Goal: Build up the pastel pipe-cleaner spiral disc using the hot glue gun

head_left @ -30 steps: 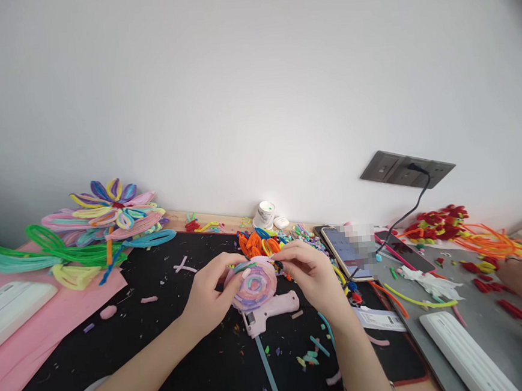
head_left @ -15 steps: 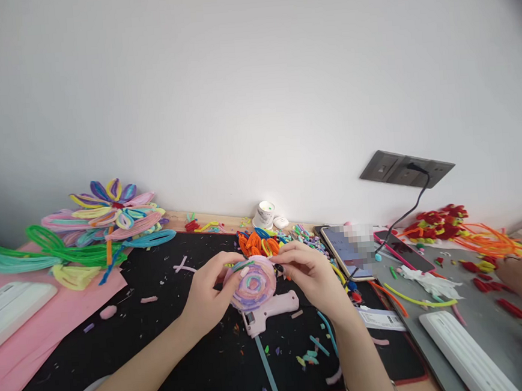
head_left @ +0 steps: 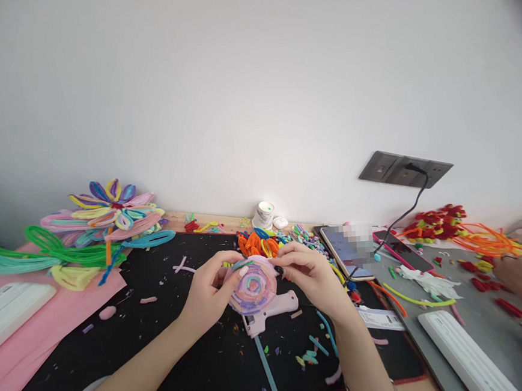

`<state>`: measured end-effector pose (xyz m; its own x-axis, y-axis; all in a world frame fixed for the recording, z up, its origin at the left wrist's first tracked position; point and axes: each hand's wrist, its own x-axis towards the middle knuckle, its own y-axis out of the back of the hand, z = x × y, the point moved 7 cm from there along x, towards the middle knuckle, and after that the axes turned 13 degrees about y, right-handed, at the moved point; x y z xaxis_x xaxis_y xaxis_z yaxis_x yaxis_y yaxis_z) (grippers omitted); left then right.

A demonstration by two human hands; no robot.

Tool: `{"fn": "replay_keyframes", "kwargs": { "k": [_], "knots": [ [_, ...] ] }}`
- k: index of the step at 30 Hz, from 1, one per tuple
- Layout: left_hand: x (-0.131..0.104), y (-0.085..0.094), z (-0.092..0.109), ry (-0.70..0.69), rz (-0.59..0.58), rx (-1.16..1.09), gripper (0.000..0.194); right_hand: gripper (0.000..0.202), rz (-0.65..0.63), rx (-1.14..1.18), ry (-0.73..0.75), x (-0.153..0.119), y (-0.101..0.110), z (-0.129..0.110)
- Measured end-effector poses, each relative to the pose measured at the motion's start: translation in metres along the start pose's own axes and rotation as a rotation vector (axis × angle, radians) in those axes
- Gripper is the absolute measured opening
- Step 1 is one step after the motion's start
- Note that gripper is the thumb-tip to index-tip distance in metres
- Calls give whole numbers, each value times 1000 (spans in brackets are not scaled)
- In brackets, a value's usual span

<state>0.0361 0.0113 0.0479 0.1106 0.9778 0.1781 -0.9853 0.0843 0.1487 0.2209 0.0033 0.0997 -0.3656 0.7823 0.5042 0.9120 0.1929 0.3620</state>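
Between my hands is a round spiral disc of pastel pipe cleaners, pink and lilac with a little green at its upper left. My left hand pinches its left edge, thumb on the front face. At the upper right rim my right hand is closed, thumb and fingertips pressed against the disc's edge. Beneath the disc lies a pale pink glue gun, partly covered by it, with a translucent glue stick reaching toward the front edge.
A large pipe-cleaner flower lies at left on pink sheets. Orange and blue pipe-cleaner loops, a white cup and a phone are behind my hands. At right, another person's hand is among red pieces.
The disc has shifted very slightly left and down in my hands, and my right fingertips have moved a little along its rim. The glue gun stays where it was.
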Motion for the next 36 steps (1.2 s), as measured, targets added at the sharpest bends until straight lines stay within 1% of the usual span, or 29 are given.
{"fn": "replay_keyframes", "kwargs": {
  "k": [3, 6, 11, 14, 19, 26, 32, 34, 36],
  "knots": [
    [2, -2, -1, 70, -18, -69, 15, 27, -17, -1, 19, 1, 1, -2],
    [4, -2, -3, 121, -14, -89, 18, 28, -23, 6, 27, 1, 1, -4],
    [5, -3, -5, 156, -25, -115, 18, 31, -29, -8, 30, 2, 0, -5],
    [5, -4, -6, 173, -36, -123, 19, 28, -32, -9, 22, 1, -1, -4],
    [5, -5, -5, 166, -55, -134, 20, 27, -23, 10, 3, 1, 0, -1],
    [4, -7, -7, 171, -96, -93, 32, 25, -40, 47, -4, -1, -2, 0],
    [3, -14, -11, 177, -176, -99, 29, 21, -52, 107, 4, -1, -3, 2],
    [3, -14, -10, 181, -174, -102, 26, 20, -57, 137, -9, -1, -2, 4],
    [4, -12, -8, 175, -138, -105, 25, 22, -40, 183, -36, -2, -2, 6]
  ]
}}
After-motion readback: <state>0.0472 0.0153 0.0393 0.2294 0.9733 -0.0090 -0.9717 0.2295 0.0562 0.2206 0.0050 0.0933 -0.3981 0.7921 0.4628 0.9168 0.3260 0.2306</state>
